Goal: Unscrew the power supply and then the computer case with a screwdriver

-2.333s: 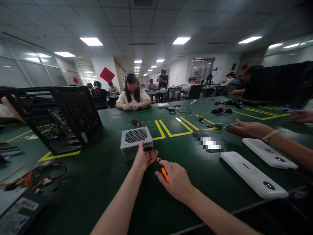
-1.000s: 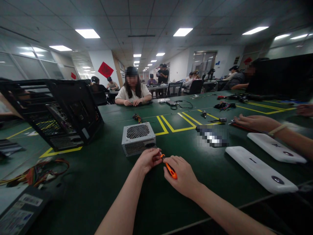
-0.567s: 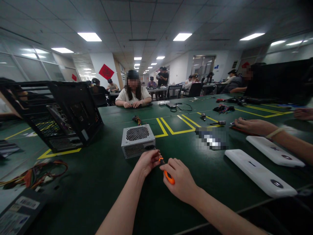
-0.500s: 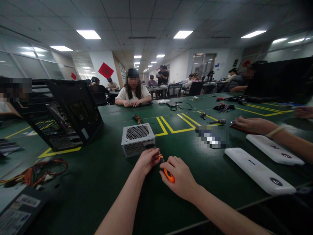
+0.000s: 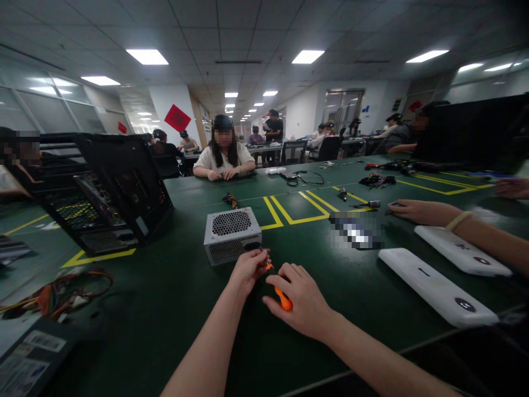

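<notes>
A screwdriver [image 5: 284,299] with an orange and black handle slants between my two hands. My right hand [image 5: 301,295] is around its handle, the thumb a little apart below. My left hand [image 5: 250,269] pinches at the front end of the screwdriver, by the near right corner of a silver power supply unit [image 5: 231,234]. The fingers hide the tip, so I cannot tell whether it touches the unit. The power supply lies with its perforated grille facing up, its cable bundle [image 5: 230,200] behind it.
An open black computer case [image 5: 124,193] stands left. Another power supply [image 5: 31,353] and loose cables [image 5: 58,295] lie at the near left. On the right are two white oblong devices [image 5: 438,286], another screwdriver [image 5: 370,204] and a co-worker's hand [image 5: 421,212]. One person sits opposite.
My right thumb has moved slightly away from the handle, and the screwdriver has shifted a little left. The co-worker's hand at right has moved slightly left.
</notes>
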Demonstrator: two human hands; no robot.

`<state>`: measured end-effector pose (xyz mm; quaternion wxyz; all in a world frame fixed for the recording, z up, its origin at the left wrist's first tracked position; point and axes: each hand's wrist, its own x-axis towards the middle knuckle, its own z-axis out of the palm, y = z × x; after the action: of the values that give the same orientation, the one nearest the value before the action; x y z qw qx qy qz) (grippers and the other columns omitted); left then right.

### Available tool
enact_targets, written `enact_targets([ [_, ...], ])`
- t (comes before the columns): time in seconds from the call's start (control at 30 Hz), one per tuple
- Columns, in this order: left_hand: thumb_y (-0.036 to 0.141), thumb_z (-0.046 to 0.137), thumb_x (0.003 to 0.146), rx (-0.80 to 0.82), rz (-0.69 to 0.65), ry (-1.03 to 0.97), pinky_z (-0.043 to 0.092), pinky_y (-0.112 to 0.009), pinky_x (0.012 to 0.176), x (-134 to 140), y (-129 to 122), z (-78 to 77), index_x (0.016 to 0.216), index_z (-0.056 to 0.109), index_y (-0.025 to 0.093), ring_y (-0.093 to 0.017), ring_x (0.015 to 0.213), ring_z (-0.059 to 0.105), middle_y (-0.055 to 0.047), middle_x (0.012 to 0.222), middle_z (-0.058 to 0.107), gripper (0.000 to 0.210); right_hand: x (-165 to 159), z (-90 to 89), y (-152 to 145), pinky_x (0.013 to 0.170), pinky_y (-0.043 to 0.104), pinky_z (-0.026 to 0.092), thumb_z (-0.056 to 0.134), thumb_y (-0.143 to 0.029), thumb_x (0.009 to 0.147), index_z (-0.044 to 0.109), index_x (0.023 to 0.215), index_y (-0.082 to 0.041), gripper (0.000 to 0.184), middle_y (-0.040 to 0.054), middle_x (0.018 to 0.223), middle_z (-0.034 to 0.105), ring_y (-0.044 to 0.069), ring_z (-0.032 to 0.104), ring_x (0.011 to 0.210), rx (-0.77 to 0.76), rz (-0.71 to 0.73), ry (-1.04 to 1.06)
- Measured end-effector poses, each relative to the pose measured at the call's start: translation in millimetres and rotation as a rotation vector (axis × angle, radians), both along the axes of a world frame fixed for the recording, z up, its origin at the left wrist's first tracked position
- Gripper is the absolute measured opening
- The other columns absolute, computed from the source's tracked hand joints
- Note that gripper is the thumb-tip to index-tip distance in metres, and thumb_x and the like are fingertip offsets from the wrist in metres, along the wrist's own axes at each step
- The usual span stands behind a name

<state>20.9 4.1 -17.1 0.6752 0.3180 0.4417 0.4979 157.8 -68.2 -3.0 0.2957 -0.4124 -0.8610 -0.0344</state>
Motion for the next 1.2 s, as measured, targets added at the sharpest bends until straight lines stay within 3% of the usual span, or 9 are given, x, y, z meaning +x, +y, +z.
enact_targets([
  [0.1, 0.01, 0.057, 0.07, -0.015, -0.001, -0.035, 0.04, -0.014, 0.044, 0.3, 0.4, 1.9, 0.081, 0.06, 0.008, -0.006, 0.05, 0.053, -0.004, 0.06, 0.057, 0.012, -0.3, -1.0, -0.8, 0.067, 0.029, 0.035, 0.046, -0.032, 0.078, 0.048, 0.1, -0.018, 0.026, 0.0029, 0.081, 0.053, 0.015, 0.048, 0.072, -0.045, -0.004, 0.056],
  [0.27, 0.01, 0.055, 0.071, -0.021, 0.021, -0.01, 0.042, -0.016, 0.044, 1.7, -0.8, 3.8, 0.085, 0.06, 0.008, -0.008, 0.052, 0.055, -0.005, 0.063, 0.059, 0.015, 0.8, -3.7, -0.1, 0.067, 0.029, 0.033, 0.05, -0.015, 0.07, 0.053, 0.084, -0.02, 0.015, 0.0029, 0.079, 0.05, 0.015, 0.046, 0.074, -0.043, -0.012, -0.024],
  [0.37, 0.009, 0.057, 0.069, -0.012, 0.06, -0.011, 0.043, -0.016, 0.045, 2.1, -0.4, 2.6, 0.082, 0.059, 0.008, -0.008, 0.053, 0.056, -0.005, 0.063, 0.059, 0.013, 0.4, -1.1, -0.3, 0.068, 0.029, 0.033, 0.05, -0.022, 0.072, 0.053, 0.083, -0.02, 0.011, 0.0035, 0.08, 0.049, 0.016, 0.045, 0.076, -0.042, -0.007, -0.023],
  [0.47, 0.007, 0.058, 0.067, -0.037, 0.085, -0.053, 0.045, -0.016, 0.048, 1.6, 0.4, 1.4, 0.074, 0.058, 0.007, -0.008, 0.053, 0.057, -0.006, 0.062, 0.06, 0.007, -0.1, 0.3, -0.3, 0.069, 0.031, 0.034, 0.046, -0.031, 0.078, 0.05, 0.093, -0.019, 0.021, 0.0042, 0.082, 0.052, 0.017, 0.047, 0.075, -0.07, 0.005, 0.054],
  [0.7, 0.006, 0.059, 0.066, -0.034, 0.104, -0.099, 0.047, -0.019, 0.05, 1.0, 3.6, -1.9, 0.074, 0.056, 0.008, -0.011, 0.057, 0.058, -0.007, 0.066, 0.062, 0.009, 1.5, -3.1, -0.6, 0.068, 0.029, 0.034, 0.048, -0.015, 0.071, 0.051, 0.09, -0.019, 0.019, 0.0032, 0.081, 0.051, 0.016, 0.046, 0.075, -0.062, -0.001, 0.019],
  [0.83, 0.004, 0.058, 0.066, -0.014, 0.134, -0.116, 0.048, -0.019, 0.054, 0.7, 4.3, -2.8, 0.074, 0.056, 0.008, -0.01, 0.059, 0.059, -0.007, 0.068, 0.062, 0.01, 0.4, -1.9, -1.2, 0.068, 0.03, 0.034, 0.048, -0.025, 0.075, 0.052, 0.089, -0.02, 0.016, 0.0041, 0.082, 0.051, 0.017, 0.046, 0.076, -0.049, -0.017, 0.008],
  [0.97, 0.009, 0.06, 0.065, -0.026, 0.1, -0.085, 0.047, -0.018, 0.053, -0.9, 2.9, -2.5, 0.074, 0.056, 0.008, -0.01, 0.059, 0.058, -0.007, 0.067, 0.061, 0.01, 0.0, -2.4, -0.3, 0.07, 0.031, 0.035, 0.043, -0.027, 0.08, 0.046, 0.102, -0.017, 0.025, 0.0049, 0.085, 0.054, 0.016, 0.049, 0.076, -0.098, -0.022, 0.083],
  [1.1, 0.014, 0.061, 0.067, -0.035, 0.038, -0.032, 0.044, -0.017, 0.046, -1.2, 1.2, -1.1, 0.072, 0.056, 0.008, -0.008, 0.052, 0.055, -0.004, 0.061, 0.059, 0.01, 1.3, -1.7, 0.0, 0.07, 0.03, 0.034, 0.048, -0.014, 0.072, 0.05, 0.093, -0.019, 0.022, 0.004, 0.084, 0.052, 0.017, 0.047, 0.077, -0.087, 0.003, -0.022],
  [1.2, 0.013, 0.06, 0.067, -0.036, 0.032, -0.013, 0.042, -0.015, 0.042, -0.7, 1.1, 0.6, 0.071, 0.055, 0.01, -0.007, 0.048, 0.053, -0.002, 0.057, 0.056, 0.008, 0.9, 0.0, -0.9, 0.069, 0.03, 0.034, 0.051, -0.02, 0.072, 0.052, 0.09, -0.021, 0.019, 0.0041, 0.084, 0.05, 0.017, 0.046, 0.078, -0.082, 0.007, -0.046],
])
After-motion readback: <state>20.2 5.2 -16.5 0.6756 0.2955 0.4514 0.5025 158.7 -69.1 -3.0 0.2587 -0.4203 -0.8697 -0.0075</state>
